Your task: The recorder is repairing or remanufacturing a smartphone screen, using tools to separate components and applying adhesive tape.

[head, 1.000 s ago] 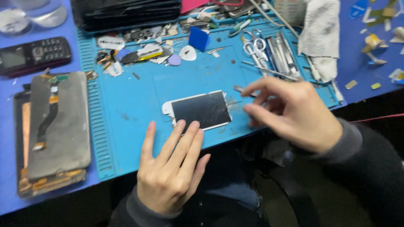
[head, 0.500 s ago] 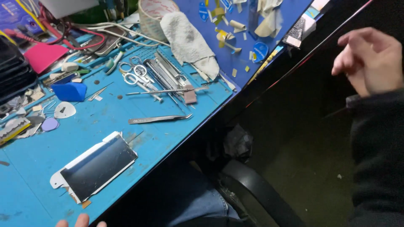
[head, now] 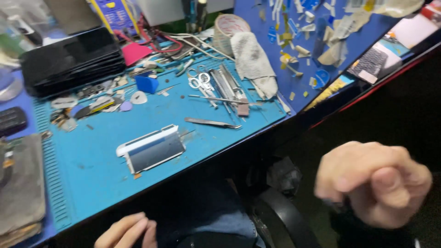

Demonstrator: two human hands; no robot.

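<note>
On a cluttered blue worktop [head: 92, 179] lies a thin, fragile phone screen [head: 151, 149], best lifted by its edges; the right hand [head: 374, 183] is curled shut on nothing visible, the left hand [head: 126, 232] open, both clear of it.

Right hand [head: 374, 183] nearer (now fisted)

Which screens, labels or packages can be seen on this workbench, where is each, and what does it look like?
Phone screen: middle of the blue mat, lying flat, a dark rectangle with a white edge.
Stack of dark panels: back left, black flat rectangles, piled up.
Old handset: far left edge, small and black, partly cut off.
Yellow and blue device: top, behind the mat, blurred.
Roll of tape: top centre, pale ring.
</note>
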